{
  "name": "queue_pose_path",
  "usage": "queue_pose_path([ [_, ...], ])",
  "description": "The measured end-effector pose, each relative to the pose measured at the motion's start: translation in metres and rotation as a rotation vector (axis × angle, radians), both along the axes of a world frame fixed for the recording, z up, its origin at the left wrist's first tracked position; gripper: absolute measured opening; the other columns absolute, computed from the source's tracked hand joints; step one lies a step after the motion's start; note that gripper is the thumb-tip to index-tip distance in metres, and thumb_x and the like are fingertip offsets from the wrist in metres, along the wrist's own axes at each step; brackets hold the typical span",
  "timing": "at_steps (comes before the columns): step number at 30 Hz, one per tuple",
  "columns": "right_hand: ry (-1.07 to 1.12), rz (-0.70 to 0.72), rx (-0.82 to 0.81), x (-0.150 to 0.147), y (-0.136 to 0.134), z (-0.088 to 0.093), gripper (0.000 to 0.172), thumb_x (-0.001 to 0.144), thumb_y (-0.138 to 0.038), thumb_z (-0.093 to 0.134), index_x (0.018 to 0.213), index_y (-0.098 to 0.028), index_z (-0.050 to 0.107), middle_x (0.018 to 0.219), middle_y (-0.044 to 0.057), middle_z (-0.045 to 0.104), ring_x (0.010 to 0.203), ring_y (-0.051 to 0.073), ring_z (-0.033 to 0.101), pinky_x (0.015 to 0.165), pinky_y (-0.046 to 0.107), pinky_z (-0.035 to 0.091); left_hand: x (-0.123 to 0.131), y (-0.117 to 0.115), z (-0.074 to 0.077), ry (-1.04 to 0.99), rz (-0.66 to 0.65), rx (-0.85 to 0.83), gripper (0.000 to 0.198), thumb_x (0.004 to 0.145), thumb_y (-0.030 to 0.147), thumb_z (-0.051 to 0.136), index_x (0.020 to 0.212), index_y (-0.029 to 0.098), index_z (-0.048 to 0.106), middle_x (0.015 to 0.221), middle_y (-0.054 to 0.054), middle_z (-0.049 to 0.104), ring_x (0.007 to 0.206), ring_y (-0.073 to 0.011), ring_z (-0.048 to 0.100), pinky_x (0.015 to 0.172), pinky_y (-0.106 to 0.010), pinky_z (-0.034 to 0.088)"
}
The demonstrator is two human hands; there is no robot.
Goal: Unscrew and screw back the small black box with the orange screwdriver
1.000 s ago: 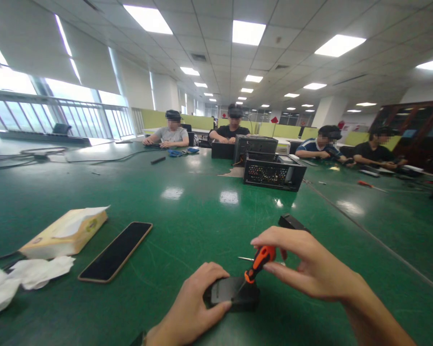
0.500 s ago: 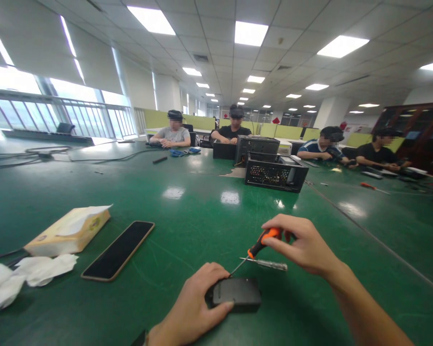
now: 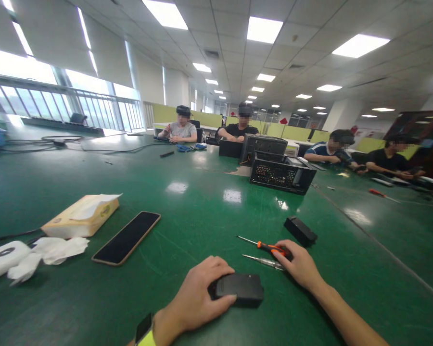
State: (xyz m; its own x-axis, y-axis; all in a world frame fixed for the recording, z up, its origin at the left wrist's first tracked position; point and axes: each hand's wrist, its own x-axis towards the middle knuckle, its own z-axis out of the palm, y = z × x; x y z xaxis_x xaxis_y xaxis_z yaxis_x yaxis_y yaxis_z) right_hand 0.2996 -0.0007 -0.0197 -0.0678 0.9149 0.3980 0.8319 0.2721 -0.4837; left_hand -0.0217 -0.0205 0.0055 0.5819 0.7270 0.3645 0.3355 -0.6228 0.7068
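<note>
Key relation: we see the black box left of the right fingers and closer to the wearer, with a gap of counter between. Its long axis runs roughly across the view. The left hand is the nearer one and has it: thumb along the near side, fingers over the far side, so narrowed on the box at its left end. Box sits on the counter, flat as far as we can tell.

Right hand: fingers curled at the handle end of the orange-and-black screwdriver; we can't tell whether they grip it or only touch. Shaft points left and slightly away from the wearer. A clear-handled screwdriver lies just on the near side, close to parallel, its handle end by the right thumb. A second black block lies beyond the right hand, long axis slanting.

Surface: green, glossy, ceiling lights reflecting in it. To the left we get a phone, a tissue pack, crumpled tissues and part of a white device. Farther off, an open computer case.

Room: big office, four co-workers seated across and to the right, windows with blinds on the left, panel lights overhead.
</note>
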Motion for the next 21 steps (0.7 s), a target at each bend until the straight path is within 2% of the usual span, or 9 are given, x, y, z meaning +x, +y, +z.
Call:
queue_pose_path([
  [3, -0.041, -0.018, 0.037, 0.001, -0.006, 0.008, 0.035, 0.090, -0.049, 0.057, 0.100, -0.017, 0.066, 0.092, 0.008, 0.068, 0.074, 0.022, 0.063, 0.070, 0.034, 0.051, -0.001, 0.001, -0.001, 0.014, 0.004, 0.006, 0.031, 0.078, 0.025, 0.072, 0.108, 0.020, 0.069, 0.104, -0.007, 0.066, 0.095, -0.0246, 0.061, 0.085, -0.034, 0.049],
  [7, -0.184, 0.178, -0.121, -0.004, -0.016, 0.021, 0.025, 0.085, -0.044, 0.065, 0.097, -0.022, 0.067, 0.090, 0.004, 0.068, 0.078, 0.021, 0.063, 0.071, 0.032, 0.050, 0.000, 0.003, -0.001, 0.035, 0.005, 0.018, 0.030, 0.080, 0.026, 0.071, 0.109, 0.021, 0.069, 0.105, -0.007, 0.066, 0.095, -0.0246, 0.061, 0.086, -0.035, 0.049],
  [10, -0.213, 0.258, -0.219, -0.008, -0.021, 0.026, 0.019, 0.087, -0.036, 0.063, 0.100, -0.023, 0.069, 0.091, 0.004, 0.069, 0.081, 0.021, 0.063, 0.074, 0.033, 0.049, 0.000, 0.003, -0.001, 0.045, 0.004, 0.024, 0.029, 0.082, 0.027, 0.069, 0.110, 0.021, 0.069, 0.105, -0.007, 0.065, 0.095, -0.0244, 0.061, 0.085, -0.034, 0.049],
  [14, -0.063, 0.317, -0.304, 0.004, -0.022, 0.038, 0.026, 0.094, -0.039, 0.054, 0.096, -0.020, 0.073, 0.086, 0.004, 0.068, 0.078, 0.020, 0.061, 0.072, 0.032, 0.046, 0.000, 0.003, -0.001, 0.052, -0.001, 0.029, 0.028, 0.084, 0.029, 0.068, 0.111, 0.021, 0.069, 0.105, -0.007, 0.065, 0.095, -0.0242, 0.061, 0.085, -0.034, 0.050],
  [18, 0.148, 0.386, -0.488, 0.033, -0.027, 0.056, 0.033, 0.090, -0.047, 0.059, 0.090, -0.017, 0.075, 0.081, 0.003, 0.064, 0.072, 0.017, 0.056, 0.065, 0.029, 0.042, 0.000, 0.003, 0.000, 0.066, -0.002, 0.029, 0.027, 0.084, 0.028, 0.068, 0.110, 0.021, 0.069, 0.104, -0.007, 0.065, 0.094, -0.0239, 0.062, 0.084, -0.034, 0.050],
  [21, 0.249, 0.471, -0.614, 0.048, -0.031, 0.062, 0.032, 0.086, -0.047, 0.065, 0.085, -0.017, 0.077, 0.077, 0.002, 0.062, 0.072, 0.017, 0.054, 0.066, 0.029, 0.042, -0.001, 0.003, 0.000, 0.070, -0.003, 0.034, 0.027, 0.085, 0.028, 0.068, 0.110, 0.021, 0.069, 0.105, -0.006, 0.064, 0.094, -0.0236, 0.062, 0.084, -0.034, 0.050],
])
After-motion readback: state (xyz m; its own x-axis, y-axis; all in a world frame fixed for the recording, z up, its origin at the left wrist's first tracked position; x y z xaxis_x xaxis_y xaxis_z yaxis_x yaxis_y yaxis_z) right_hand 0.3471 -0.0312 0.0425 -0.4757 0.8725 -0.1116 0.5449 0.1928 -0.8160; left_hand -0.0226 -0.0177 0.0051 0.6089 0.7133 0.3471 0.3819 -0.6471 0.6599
